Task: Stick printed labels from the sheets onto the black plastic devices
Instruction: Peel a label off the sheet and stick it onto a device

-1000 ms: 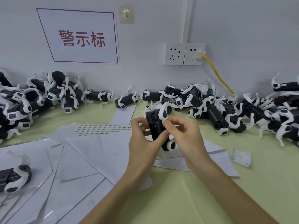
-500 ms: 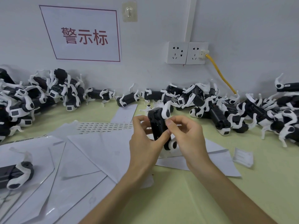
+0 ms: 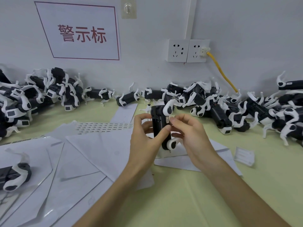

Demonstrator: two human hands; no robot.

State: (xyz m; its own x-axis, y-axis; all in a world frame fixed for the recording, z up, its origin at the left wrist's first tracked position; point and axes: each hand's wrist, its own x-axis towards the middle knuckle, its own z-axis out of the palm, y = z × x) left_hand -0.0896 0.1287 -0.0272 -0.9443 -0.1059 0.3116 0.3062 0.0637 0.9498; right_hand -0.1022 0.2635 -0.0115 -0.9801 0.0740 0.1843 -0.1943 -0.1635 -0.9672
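One black device (image 3: 157, 119) is gripped in the left hand (image 3: 144, 138) while the right hand (image 3: 190, 133) pinches a label (image 3: 167, 119) against it; piles of devices (image 3: 219, 112) seemingly await labels.

A red-lettered wall sign (image 3: 82, 32) hangs up-left of the right grip (image 3: 193, 136). Twin sockets (image 3: 188, 50) with a yellow cable (image 3: 221, 71) sit above it. A clear plastic piece (image 3: 244, 155) lies to its right on the tabletop (image 3: 180, 202).

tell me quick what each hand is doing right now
Left hand: closed, gripping the black device.
Right hand: closed, pinching a small white label against the device's side.
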